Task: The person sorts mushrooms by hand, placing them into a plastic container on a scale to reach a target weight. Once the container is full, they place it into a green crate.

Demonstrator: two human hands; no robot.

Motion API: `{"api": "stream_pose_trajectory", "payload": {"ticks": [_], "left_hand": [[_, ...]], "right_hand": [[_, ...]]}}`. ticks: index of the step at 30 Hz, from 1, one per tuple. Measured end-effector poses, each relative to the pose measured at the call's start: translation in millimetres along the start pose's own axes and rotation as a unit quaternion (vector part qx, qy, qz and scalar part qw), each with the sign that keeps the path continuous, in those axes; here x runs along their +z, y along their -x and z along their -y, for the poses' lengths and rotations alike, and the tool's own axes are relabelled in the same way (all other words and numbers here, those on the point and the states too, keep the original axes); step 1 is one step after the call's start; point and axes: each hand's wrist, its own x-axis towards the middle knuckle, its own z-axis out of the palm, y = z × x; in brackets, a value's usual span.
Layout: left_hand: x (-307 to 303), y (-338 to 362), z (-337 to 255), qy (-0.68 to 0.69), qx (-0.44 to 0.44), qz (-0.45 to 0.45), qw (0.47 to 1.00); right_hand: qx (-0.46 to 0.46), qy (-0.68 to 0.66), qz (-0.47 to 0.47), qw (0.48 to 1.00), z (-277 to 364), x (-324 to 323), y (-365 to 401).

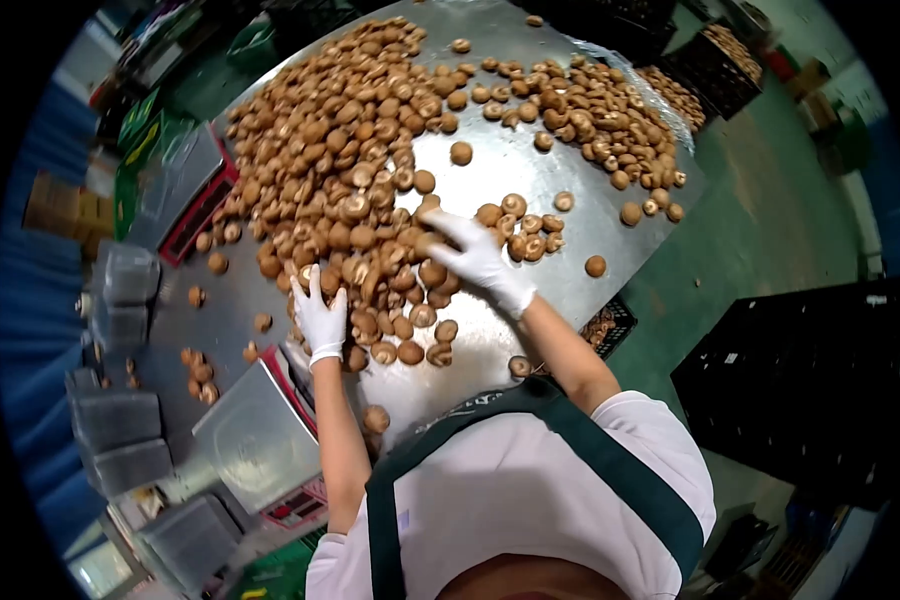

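Observation:
A large heap of brown mushrooms [340,140] covers the left and middle of a metal table [450,385]. My left hand [320,318], in a white glove, lies at the near left edge of the heap with its fingers spread on the mushrooms. My right hand [475,258], also gloved in white, reaches in from the right with its fingertips against the heap's side; its fingers are stretched out and slightly blurred. Just beyond my right hand sits a small cluster of mushrooms [530,240]. Whether a mushroom is under either palm is hidden.
A second pile of mushrooms [610,115] lies at the far right. Two red-edged scales [260,430] stand on the left, near clear plastic tubs [120,430]. Black crates [800,380] are stacked on the right. A black crate [610,325] sits below the table's right edge.

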Motion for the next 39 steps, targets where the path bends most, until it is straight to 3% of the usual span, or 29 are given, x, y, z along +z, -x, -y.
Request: {"api": "stream_pose_trajectory", "payload": {"ticks": [1,2,3,5,8,11,12,14,18,22,24,26,28,31,34,39], "left_hand": [[1.7,14.4,5.0,0.008,-0.011,-0.013,1.000],[6.1,25.5,15.5,0.090,-0.021,-0.021,0.996],[1.6,39.0,17.1,0.045,-0.035,-0.002,0.998],[-5.0,62.2,9.6,-0.011,-0.052,0.023,0.998],[-10.7,81.3,-2.6,0.036,-0.008,0.027,0.999],[-13.6,78.1,-10.5,0.089,0.017,-0.014,0.996],[-13.4,72.7,-13.2,0.113,0.037,-0.045,0.992],[-12.1,54.5,-19.8,0.122,0.077,-0.058,0.988],[6.7,35.7,-14.4,-0.042,0.139,0.043,0.988],[-2.0,67.0,-23.1,-0.013,0.192,0.003,0.981],[-6.0,92.2,-23.5,0.018,0.188,0.001,0.982],[-5.8,117.7,-22.1,0.087,0.154,0.024,0.984],[-5.8,143.1,-18.0,0.038,0.162,0.004,0.986],[-11.0,174.8,-16.7,0.042,0.187,0.006,0.981],[-6.1,198.3,-0.1,0.022,0.259,0.010,0.966],[-7.5,203.5,13.1,0.044,0.245,-0.027,0.968]], "right_hand": [[0.041,0.059,-0.019,0.997,12.0,-18.7,4.6],[0.103,0.083,-0.033,0.991,-15.8,-25.9,11.0],[0.048,0.160,-0.064,0.984,-42.0,-34.2,16.0],[0.077,0.181,-0.056,0.979,-57.5,-50.7,19.8],[0.101,0.215,-0.042,0.971,-55.7,-48.5,16.4],[0.091,0.237,0.018,0.967,-40.3,-14.3,3.3],[0.103,0.233,0.083,0.963,-16.4,-4.6,-1.4],[-0.003,0.364,0.084,0.928,-31.2,35.6,2.5],[-0.079,0.320,0.128,0.935,-14.1,56.0,20.9],[-0.112,0.205,0.166,0.958,-7.5,45.2,64.3],[-0.139,0.280,0.242,0.919,2.0,40.8,91.0],[-0.131,0.268,0.266,0.916,7.3,42.2,116.3],[-0.116,0.277,0.316,0.900,19.1,35.2,128.4],[-0.188,0.263,0.332,0.886,17.4,24.6,139.8],[-0.195,0.214,0.349,0.891,17.8,11.8,145.7],[-0.220,0.258,0.337,0.878,5.0,1.4,140.6]]}}
